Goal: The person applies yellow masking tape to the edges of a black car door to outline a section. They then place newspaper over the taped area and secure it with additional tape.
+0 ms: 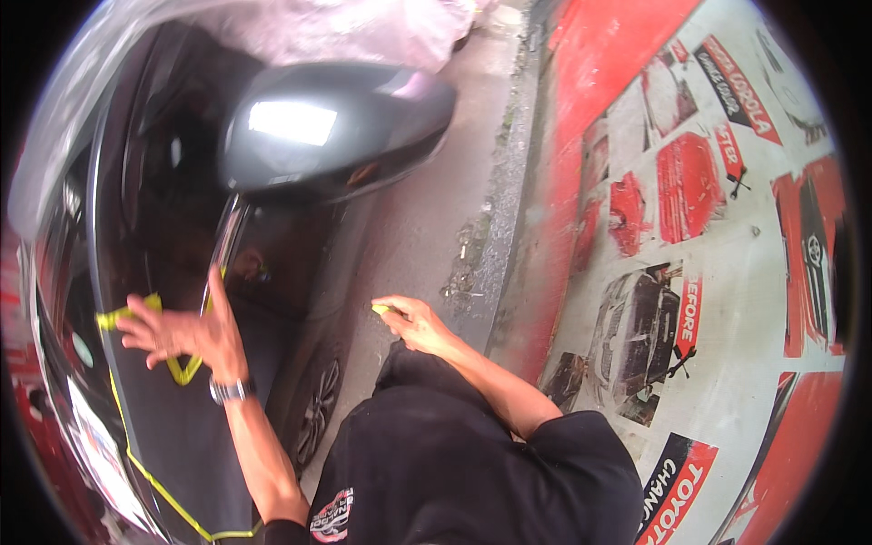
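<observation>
Your left hand (186, 334) lies spread at about nine o'clock in the view, fingers fanned wide and palm pressed flat against the dark car door (195, 427), gripping nothing. It rests right on a strip of yellow tape (182, 371) that bends in a V under the palm; another piece of the same tape shows at the fingertips, and a long thin line of it runs down the panel toward seven o'clock. A metal watch (227, 391) sits on that wrist. Your right hand (411, 320) is near the centre of the view, well apart from the left one, fingers curled in and pinched around a small yellow piece (380, 310) that sticks out at its ten o'clock side; whether it is tape or something else is too small to tell. Above both hands, at about eleven o'clock, the car's glossy dark side mirror (331, 127) juts out, catching a bright reflection. A grey pavement (427, 209) runs between the car and a red and white poster wall (708, 272) filling the three o'clock side. Your black shirt (454, 472) fills six o'clock.
</observation>
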Tool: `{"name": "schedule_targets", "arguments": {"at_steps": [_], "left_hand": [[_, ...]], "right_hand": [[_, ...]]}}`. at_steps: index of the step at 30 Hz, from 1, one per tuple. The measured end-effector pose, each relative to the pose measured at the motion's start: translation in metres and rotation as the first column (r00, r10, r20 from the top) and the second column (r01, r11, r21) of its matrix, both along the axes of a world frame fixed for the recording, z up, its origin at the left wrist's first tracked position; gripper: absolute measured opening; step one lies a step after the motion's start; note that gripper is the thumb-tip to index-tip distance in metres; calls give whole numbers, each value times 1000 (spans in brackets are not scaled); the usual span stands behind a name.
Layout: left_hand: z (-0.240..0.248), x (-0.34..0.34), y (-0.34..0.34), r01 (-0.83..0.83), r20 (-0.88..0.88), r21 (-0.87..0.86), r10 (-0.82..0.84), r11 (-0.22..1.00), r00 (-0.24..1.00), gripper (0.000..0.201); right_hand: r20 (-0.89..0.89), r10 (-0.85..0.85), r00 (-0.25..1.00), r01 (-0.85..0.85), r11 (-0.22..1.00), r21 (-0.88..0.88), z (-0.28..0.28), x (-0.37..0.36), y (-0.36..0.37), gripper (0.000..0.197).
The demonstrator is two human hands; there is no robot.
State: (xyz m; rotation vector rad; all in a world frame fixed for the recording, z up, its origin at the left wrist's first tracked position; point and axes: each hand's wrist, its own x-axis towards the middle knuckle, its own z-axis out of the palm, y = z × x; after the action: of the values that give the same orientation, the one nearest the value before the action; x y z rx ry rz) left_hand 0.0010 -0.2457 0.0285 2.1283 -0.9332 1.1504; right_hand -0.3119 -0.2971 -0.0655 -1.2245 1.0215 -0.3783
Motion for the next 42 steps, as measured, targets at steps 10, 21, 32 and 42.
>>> {"name": "schedule_targets", "arguments": {"at_steps": [10, 21, 32, 42], "left_hand": [[-93, -126, -14, 940, -990, -15, -135, 341, 33, 74], [-123, -147, -167, 861, -969, 234, 40, 451, 243, 75], [-162, -231, -370, 766, -857, 296, 512, 571, -51, 60], [-133, -291, -661, 750, -874, 36, 384, 661, -296, 55]], "right_hand": [[87, -410, 908, 416, 906, -80, -42, -103, -108, 64], [450, -560, 695, 678, 719, -151, -11, -219, -370, 43], [838, -325, 439, 674, 736, -68, 27, -207, -638, 28], [752, 113, 650, 759, -38, -650, 276, -321, -766, 35]]}}
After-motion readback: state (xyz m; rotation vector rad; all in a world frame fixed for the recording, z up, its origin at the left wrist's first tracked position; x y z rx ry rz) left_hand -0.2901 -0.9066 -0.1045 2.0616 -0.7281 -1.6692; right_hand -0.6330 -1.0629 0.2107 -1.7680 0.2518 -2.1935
